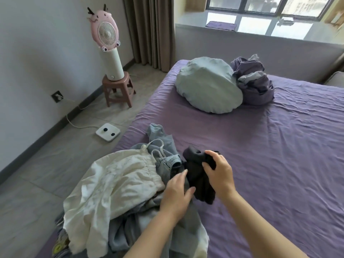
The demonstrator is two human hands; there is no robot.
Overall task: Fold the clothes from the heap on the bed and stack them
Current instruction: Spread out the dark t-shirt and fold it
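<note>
A heap of clothes (130, 192) lies at the near left corner of the purple bed (270, 155). On top of it is a white garment (115, 187), with grey and blue pieces (163, 146) under and behind it. My right hand (219, 174) grips a crumpled black garment (197, 175), lifted at the heap's right edge. My left hand (176, 194) reaches to the lower part of the black garment with straight fingers touching it.
A pale blue pillow (208, 84) and a bundled purple blanket (255, 81) sit at the far end of the bed. Left of the bed, on the tiled floor, stand a pink fan (106, 28) on a brown stool (119, 90) and a white scale (108, 132).
</note>
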